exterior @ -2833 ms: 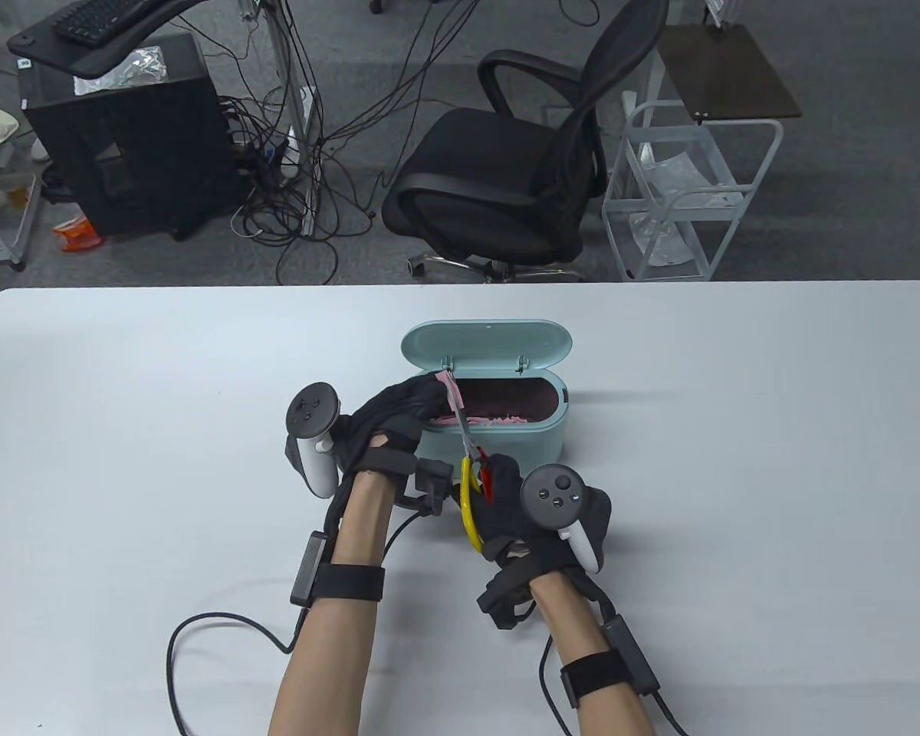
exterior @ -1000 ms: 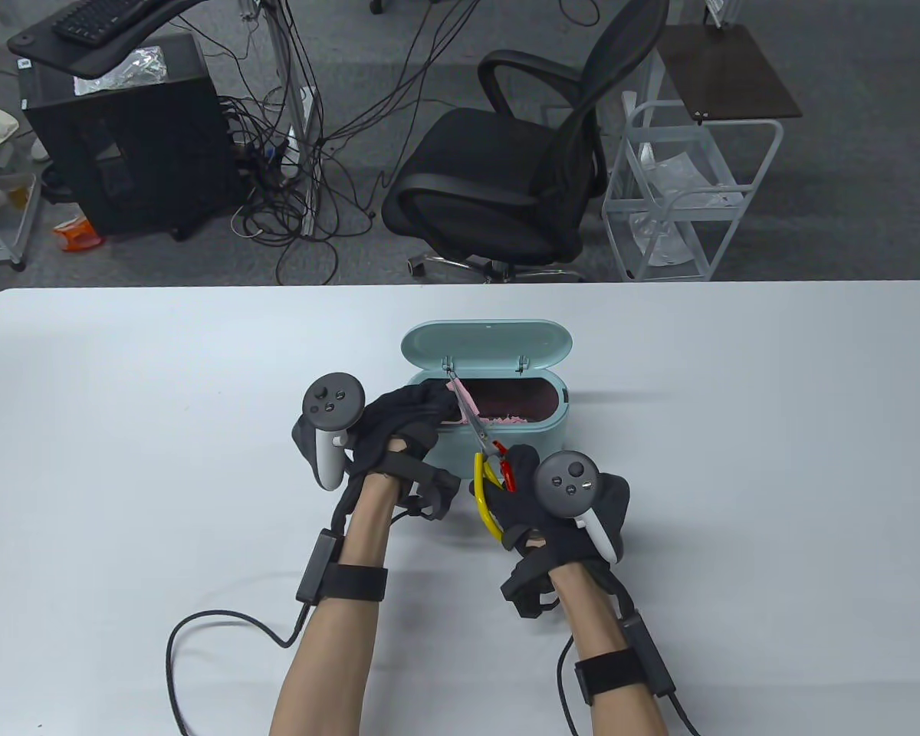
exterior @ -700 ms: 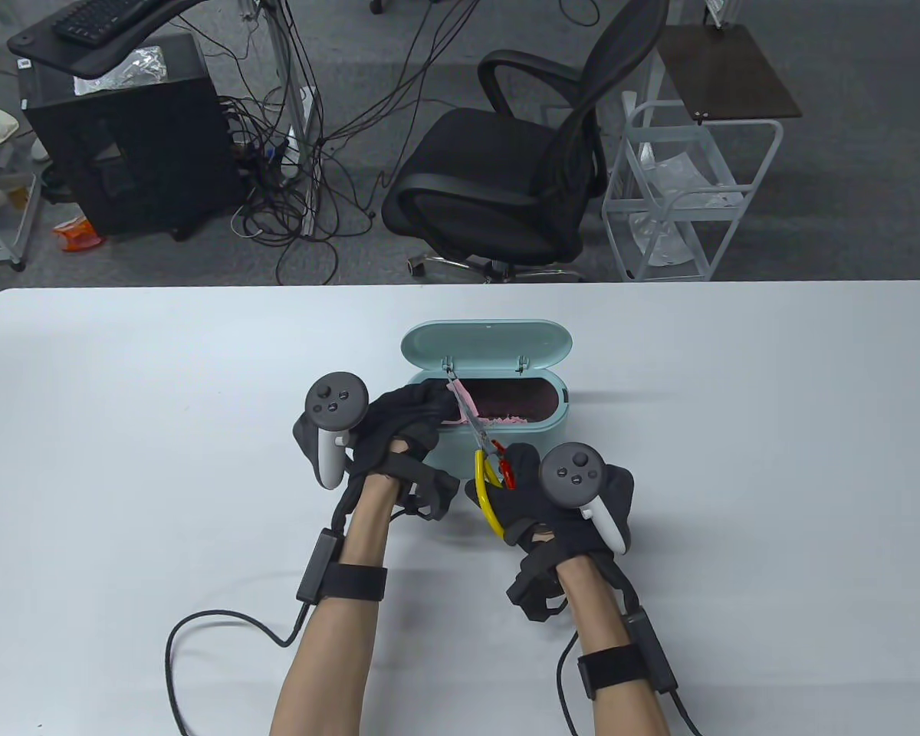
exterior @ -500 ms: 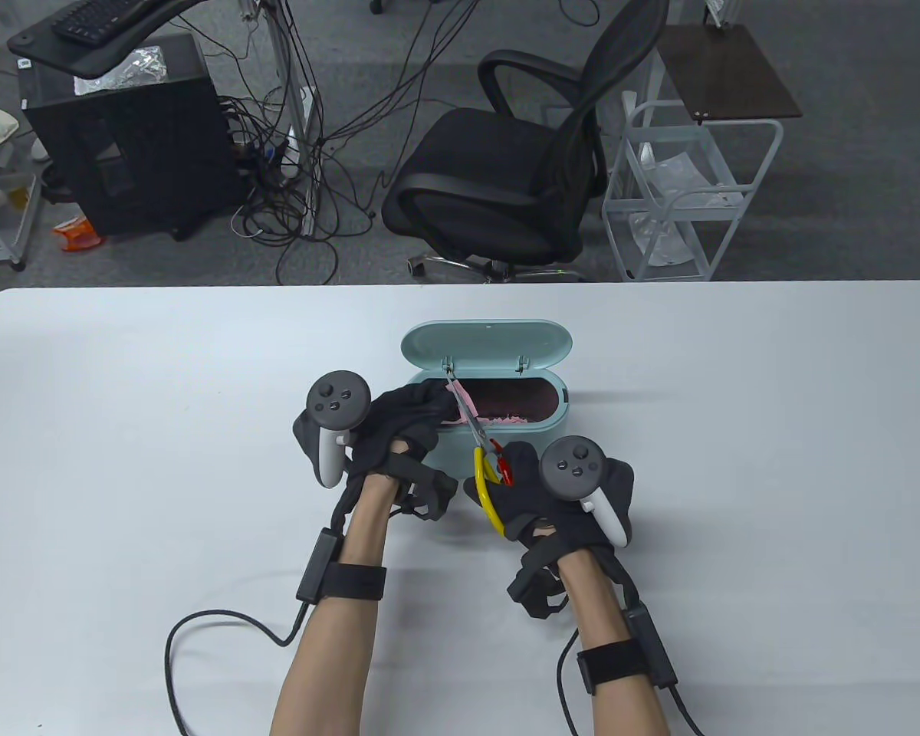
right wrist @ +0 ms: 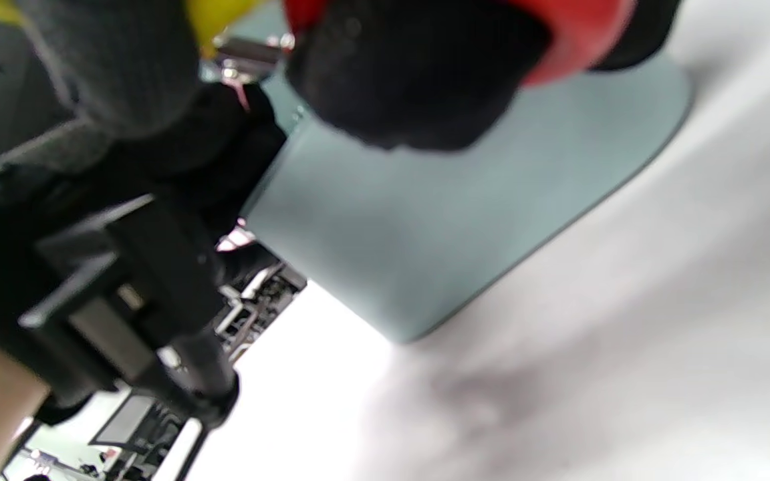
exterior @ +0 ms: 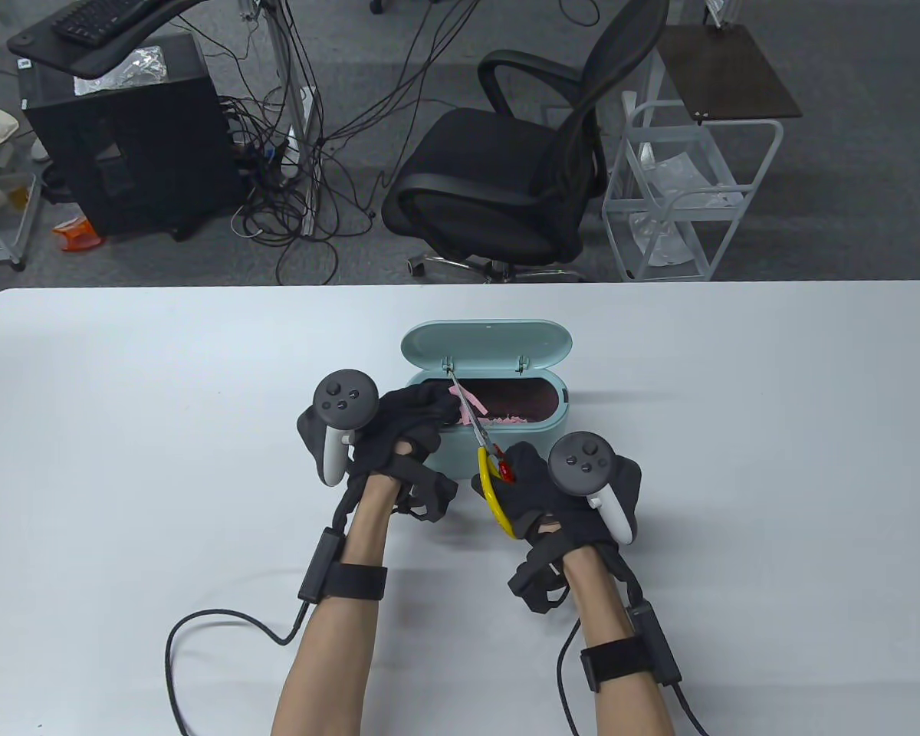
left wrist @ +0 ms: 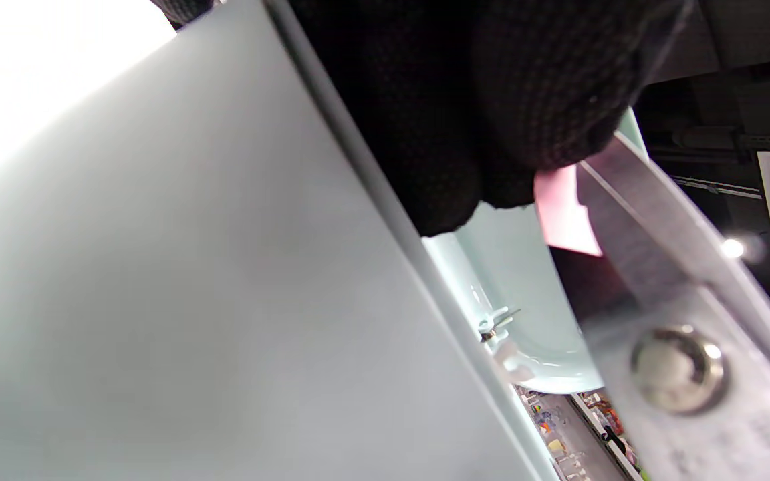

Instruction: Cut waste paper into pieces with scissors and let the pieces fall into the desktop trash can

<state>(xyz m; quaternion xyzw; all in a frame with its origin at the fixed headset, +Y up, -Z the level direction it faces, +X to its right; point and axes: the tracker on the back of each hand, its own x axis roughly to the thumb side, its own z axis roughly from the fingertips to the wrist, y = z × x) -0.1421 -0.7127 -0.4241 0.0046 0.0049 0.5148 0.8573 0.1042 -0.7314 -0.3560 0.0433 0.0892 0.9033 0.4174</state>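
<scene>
Over the white table (exterior: 123, 460), seen from above, a mint-green desktop trash can (exterior: 498, 441) stands with its lid (exterior: 487, 345) swung back and pink scraps lying inside. The left hand (exterior: 406, 429) pinches a small strip of pink paper (exterior: 460, 394) above the can's left end. The right hand (exterior: 533, 498) grips the scissors (exterior: 481, 448) by their yellow and red loops, fingers curled through them, and the blades reach up across the can's opening to the paper.

Close up in the left wrist view, the gloved fingertips (left wrist: 545, 100) hold the pink paper (left wrist: 565, 214) right against a scissor blade (left wrist: 659, 240), with the pivot screw (left wrist: 676, 367) just below and the open lid (left wrist: 532, 294) behind.

From the right wrist view, blurred, gloved fingers (right wrist: 412, 73) curl through the red loop (right wrist: 579, 33), with the can's wall (right wrist: 425, 220) beyond and the left hand (right wrist: 178, 174) beside it.
</scene>
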